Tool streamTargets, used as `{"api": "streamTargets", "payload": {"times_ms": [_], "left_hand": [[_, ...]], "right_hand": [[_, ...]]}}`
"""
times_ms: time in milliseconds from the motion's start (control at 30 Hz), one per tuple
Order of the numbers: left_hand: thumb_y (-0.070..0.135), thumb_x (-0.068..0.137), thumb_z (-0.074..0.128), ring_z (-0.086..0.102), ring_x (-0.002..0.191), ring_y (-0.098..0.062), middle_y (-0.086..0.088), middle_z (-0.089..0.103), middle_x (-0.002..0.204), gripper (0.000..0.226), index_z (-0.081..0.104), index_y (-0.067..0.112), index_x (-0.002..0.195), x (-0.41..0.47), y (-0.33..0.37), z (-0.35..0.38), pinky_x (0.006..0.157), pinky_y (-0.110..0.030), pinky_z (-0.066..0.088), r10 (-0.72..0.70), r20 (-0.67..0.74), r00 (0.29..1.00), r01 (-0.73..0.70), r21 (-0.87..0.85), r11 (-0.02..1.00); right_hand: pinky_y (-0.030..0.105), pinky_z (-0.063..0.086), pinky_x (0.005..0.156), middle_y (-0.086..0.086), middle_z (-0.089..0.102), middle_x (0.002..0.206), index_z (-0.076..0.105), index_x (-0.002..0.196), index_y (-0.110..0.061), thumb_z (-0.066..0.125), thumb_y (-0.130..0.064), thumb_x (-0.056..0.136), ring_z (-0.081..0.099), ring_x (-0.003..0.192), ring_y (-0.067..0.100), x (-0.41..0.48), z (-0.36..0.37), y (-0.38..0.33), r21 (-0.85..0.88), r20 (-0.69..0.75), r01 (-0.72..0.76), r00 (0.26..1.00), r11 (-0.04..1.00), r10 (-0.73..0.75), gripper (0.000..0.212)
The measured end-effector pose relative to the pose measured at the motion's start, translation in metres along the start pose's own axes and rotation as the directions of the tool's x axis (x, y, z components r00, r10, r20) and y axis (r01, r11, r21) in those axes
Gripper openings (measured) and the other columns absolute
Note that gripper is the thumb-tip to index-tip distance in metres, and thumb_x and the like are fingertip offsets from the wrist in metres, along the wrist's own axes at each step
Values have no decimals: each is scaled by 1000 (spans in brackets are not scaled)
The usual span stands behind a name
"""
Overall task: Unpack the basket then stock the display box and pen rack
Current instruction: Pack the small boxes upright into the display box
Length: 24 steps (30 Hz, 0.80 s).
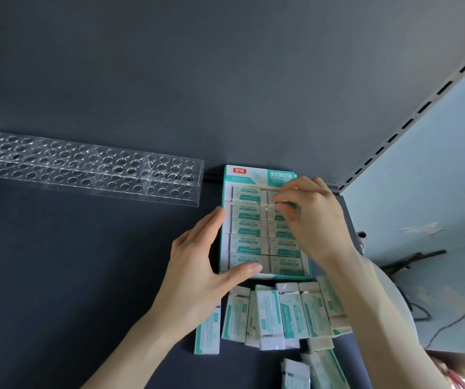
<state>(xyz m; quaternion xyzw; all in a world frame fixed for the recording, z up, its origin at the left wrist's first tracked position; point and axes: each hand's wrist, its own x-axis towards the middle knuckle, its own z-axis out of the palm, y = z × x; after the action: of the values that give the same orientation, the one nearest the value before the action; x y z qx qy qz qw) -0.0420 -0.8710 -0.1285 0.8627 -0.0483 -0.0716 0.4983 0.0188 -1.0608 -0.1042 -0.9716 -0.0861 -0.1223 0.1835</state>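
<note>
A teal display box (259, 176) lies flat on the dark shelf, filled with two columns of wrapped erasers. My left hand (206, 265) holds the box's left wall, thumb laid across its front edge. My right hand (309, 217) is over the right column near the top and pinches one wrapped eraser (283, 204) there. Several loose erasers (281, 315) lie in a row just in front of the box. A clear acrylic pen rack (85, 167) with rows of empty round holes stands to the left against the back wall.
The shelf's dark back panel rises behind the box. A slotted upright (410, 119) runs along the right edge, with pale floor and cables beyond. More erasers (321, 369) lie at the bottom right. The basket is not in view.
</note>
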Motion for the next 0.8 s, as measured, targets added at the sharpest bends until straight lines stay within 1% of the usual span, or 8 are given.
{"api": "streamTargets", "payload": {"times_ms": [100, 200, 300, 400, 500, 600, 700, 800], "left_hand": [[71, 58, 60, 24, 140, -7, 26, 29, 149, 103, 24, 37, 148, 0, 1, 0, 114, -34, 25, -1, 11, 1000, 1, -4, 1000], [72, 57, 59, 26, 139, -9, 24, 31, 149, 104, 25, 35, 148, 1, 3, -2, 115, -40, 28, 0, 22, 1000, 0, -15, 1000], [72, 58, 58, 30, 137, -12, 22, 33, 147, 101, 27, 34, 147, 0, 6, -4, 112, -43, 31, 22, 23, 1000, -21, -24, 999], [70, 65, 56, 34, 131, -2, 25, 34, 139, 89, 34, 34, 143, -3, 11, -6, 112, -39, 32, 68, 11, 998, -68, -3, 998], [55, 76, 62, 36, 119, 14, 30, 36, 124, 69, 44, 28, 137, -5, 18, -9, 109, -25, 33, 140, -70, 988, -139, 14, 990], [42, 82, 66, 41, 123, -1, 15, 45, 127, 55, 54, 18, 129, -17, 26, -9, 104, -18, 29, 202, -194, 960, -183, 109, 977], [33, 83, 67, 50, 116, -11, 9, 54, 119, 37, 63, 15, 114, -44, 36, -2, 101, -25, 36, 255, -276, 927, -228, 127, 965], [25, 83, 70, 56, 102, -15, 7, 59, 105, 20, 67, 16, 101, -75, 41, 16, 92, -37, 45, 285, -344, 895, -250, 143, 958]], "right_hand": [[28, 36, 68, 1, 66, 98, 73, 84, -9, 59, -1, 85, 50, 86, 27, 7, 2, 1, -29, 6, -9, 1000, 1000, 10, 16], [29, 38, 67, 1, 65, 102, 72, 87, -9, 56, -3, 88, 49, 89, 25, 6, 3, 0, -45, 13, -18, 1000, 999, 19, 17], [27, 36, 75, 0, 62, 111, 71, 98, -12, 57, -10, 89, 46, 97, 24, 3, 0, -2, -65, 42, -8, 999, 998, 10, 17], [26, 37, 81, 2, 62, 110, 70, 103, -12, 63, -13, 86, 49, 101, 23, -8, -10, -6, 14, -13, -19, 1000, 1000, 20, 18], [30, 47, 77, 3, 64, 99, 71, 96, -9, 66, -9, 84, 58, 91, 23, -34, -25, -13, 166, -132, -22, 990, 986, 44, 13], [26, 50, 71, 2, 65, 90, 72, 92, -8, 67, -6, 83, 61, 75, 18, -65, -39, -18, 256, -204, 17, 978, 967, 36, 11], [13, 47, 66, -2, 66, 84, 72, 86, -13, 67, -4, 83, 59, 68, 7, -97, -51, -20, 354, -241, 22, 968, 935, 68, 11], [11, 43, 58, -13, 59, 75, 70, 78, -17, 68, -5, 82, 56, 67, 5, -134, -56, -17, 403, -260, 12, 960, 915, 102, 13]]}}
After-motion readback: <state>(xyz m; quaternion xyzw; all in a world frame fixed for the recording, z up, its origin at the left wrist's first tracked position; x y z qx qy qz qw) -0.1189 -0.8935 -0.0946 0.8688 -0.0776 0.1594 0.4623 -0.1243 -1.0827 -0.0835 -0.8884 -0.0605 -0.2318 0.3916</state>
